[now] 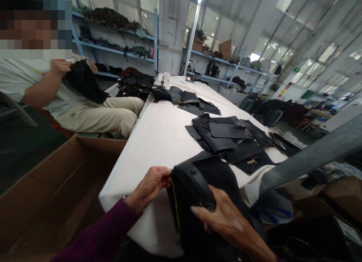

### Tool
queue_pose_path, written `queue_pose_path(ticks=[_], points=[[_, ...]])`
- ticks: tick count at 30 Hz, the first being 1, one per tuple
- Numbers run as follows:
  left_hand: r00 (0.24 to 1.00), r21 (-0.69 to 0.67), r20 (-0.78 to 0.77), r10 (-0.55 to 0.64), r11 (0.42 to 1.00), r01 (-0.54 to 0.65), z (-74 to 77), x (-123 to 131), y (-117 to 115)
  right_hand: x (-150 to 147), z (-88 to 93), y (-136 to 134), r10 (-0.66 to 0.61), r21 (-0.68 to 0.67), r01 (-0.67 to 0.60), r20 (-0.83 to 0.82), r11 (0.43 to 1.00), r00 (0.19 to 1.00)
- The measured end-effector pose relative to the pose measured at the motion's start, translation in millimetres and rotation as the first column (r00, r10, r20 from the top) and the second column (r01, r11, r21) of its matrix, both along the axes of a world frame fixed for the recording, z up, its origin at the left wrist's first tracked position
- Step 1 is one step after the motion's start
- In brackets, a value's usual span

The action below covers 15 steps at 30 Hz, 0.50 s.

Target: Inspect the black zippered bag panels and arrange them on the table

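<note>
A black bag piece with a gold zipper along its left side lies over the table's near end and hangs down toward me. My left hand pinches its upper left corner, by the top of the zipper. On its right, my right hand grips the smooth black edge panel, thumb and fingers bent around the material. The fingertips of that hand are partly hidden by the fabric. Just beyond lies a pile of black panels with gold zippers and metal fittings.
The long white table carries further black pieces. An open cardboard box stands at the left. Behind it a seated co-worker holds a black piece. A grey metal bar slants across the right. Loaded shelves line the wall.
</note>
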<state>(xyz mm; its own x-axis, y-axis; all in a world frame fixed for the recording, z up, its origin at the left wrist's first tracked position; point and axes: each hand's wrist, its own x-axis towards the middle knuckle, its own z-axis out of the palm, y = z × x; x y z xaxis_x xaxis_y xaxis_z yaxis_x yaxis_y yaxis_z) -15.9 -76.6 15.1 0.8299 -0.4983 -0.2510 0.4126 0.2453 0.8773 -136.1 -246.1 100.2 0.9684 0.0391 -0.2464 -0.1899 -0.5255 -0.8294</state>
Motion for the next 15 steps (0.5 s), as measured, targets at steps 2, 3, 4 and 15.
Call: queue_pose_path(ticks=[2,3,4,15], points=[[0.999,0.027,0.034,0.001,1.000,-0.002,3.6,0,4,5,1.5,-6,-0.040,-0.002,0.040,0.050,0.999,0.998],[0.998,0.048,0.056,0.007,0.999,-0.010,6.2,2,7,5,3.7,-12,-0.070,-0.017,0.072,0.071,0.997,0.995],[0.996,0.072,0.082,0.022,0.997,-0.028,9.0,6,10,5,6.5,-18,-0.101,-0.039,0.104,0.093,0.994,0.991],[0.622,0.520,0.782,0.046,0.503,-0.690,8.0,111,36,-52,-5.7,-93,-0.298,-0.286,0.308,0.080,0.907,0.951]])
